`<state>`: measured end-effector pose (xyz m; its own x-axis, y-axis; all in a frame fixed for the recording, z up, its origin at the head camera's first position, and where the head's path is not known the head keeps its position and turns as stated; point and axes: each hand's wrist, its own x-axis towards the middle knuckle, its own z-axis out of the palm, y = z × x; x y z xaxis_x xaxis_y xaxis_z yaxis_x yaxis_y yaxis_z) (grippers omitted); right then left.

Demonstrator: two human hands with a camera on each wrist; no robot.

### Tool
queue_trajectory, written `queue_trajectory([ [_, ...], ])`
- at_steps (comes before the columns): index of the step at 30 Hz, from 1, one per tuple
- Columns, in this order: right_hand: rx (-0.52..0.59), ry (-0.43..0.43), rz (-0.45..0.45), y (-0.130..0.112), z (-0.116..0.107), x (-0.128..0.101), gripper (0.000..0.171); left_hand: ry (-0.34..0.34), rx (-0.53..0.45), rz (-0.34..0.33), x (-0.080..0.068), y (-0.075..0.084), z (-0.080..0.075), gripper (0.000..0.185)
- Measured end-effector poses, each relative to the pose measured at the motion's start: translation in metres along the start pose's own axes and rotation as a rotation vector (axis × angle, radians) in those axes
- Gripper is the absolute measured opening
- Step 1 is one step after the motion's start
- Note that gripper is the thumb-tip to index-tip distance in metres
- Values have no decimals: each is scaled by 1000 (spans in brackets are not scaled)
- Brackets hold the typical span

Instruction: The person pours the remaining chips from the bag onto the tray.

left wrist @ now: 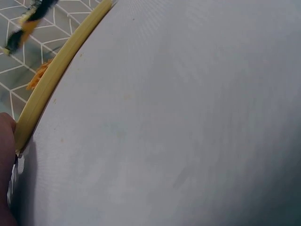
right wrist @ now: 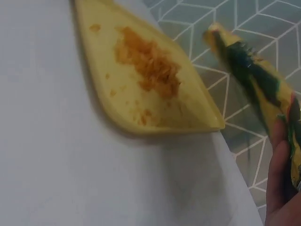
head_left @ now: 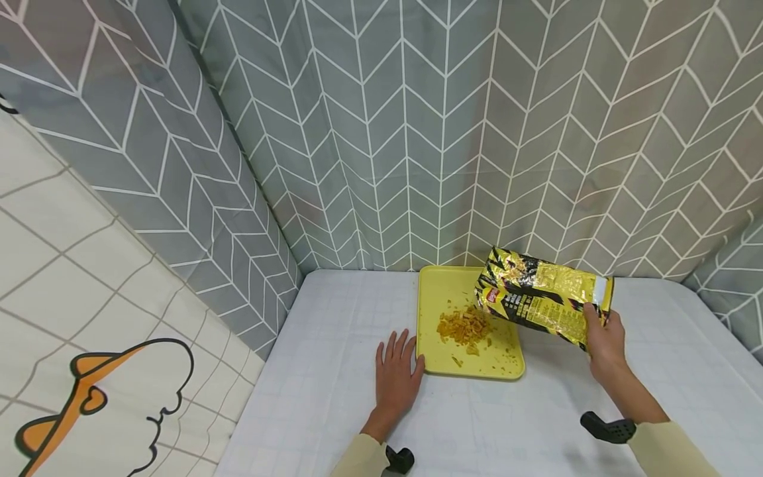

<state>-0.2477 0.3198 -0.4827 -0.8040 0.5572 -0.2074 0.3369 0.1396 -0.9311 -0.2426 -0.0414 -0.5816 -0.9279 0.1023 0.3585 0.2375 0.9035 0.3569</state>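
A yellow tray [head_left: 432,286] lies on the white table, with a heap of orange chip pieces [head_left: 463,326] in its middle. My right hand [head_left: 603,339] grips the bottom end of a yellow and black snack bag [head_left: 539,301], held tilted above the tray with its open mouth over the heap. My left hand [head_left: 396,376] lies flat on the table, fingers straight, its thumb touching the tray's left edge. In the right wrist view the tray [right wrist: 99,56], the chips [right wrist: 150,66] and the bag [right wrist: 254,80] show. The left wrist view shows the tray's rim [left wrist: 51,80].
A white gridded cloth [head_left: 334,397] covers the table. Grey herringbone curtains [head_left: 417,132] close off the back and sides. A white curtain with an orange cartoon figure [head_left: 101,391] hangs at the left. Crumbs lie scattered on the tray near its front edge.
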Motion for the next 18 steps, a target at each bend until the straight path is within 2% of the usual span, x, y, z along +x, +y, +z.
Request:
queue_trajectory([
  [6, -116, 5, -87, -2, 4, -2, 71, -41, -14, -20, 1, 1, -3, 48],
  [13, -62, -10, -34, -6, 2, -3, 75, -60, -6, -26, 1, 3, -5, 48],
  [18, -95, -11, -67, -2, 1, -4, 72, -59, -2, -23, 0, 2, -7, 48],
])
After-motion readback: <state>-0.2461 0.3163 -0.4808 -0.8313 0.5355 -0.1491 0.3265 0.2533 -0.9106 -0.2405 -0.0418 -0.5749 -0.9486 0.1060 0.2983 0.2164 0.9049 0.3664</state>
